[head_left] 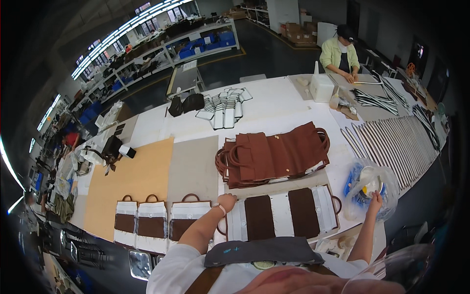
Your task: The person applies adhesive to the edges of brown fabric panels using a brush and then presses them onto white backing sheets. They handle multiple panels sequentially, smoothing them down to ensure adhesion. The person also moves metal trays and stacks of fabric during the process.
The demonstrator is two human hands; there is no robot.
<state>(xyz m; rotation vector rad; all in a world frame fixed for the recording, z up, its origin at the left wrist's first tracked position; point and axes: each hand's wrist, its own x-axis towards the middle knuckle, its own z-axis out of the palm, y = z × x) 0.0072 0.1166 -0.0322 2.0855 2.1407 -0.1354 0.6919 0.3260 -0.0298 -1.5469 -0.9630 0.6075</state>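
Across the desk, the bag panel ran left to right, the left hand nearer, curled at its far-left corner. By the plastic bag, the right hand bent; I couldn't tell either grip's hold.

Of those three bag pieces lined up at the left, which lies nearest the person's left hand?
The rightmost bag piece, close to the left hand; the middle piece and leftmost piece lie farther away.

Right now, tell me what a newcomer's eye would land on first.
Probably the reddish-brown pile with looped handles in mid-table. To its right, long thin strips lie in a close row. Nearer, the left hand is at the left end of a brown-and-white panel, the right hand at a clear plastic bag.
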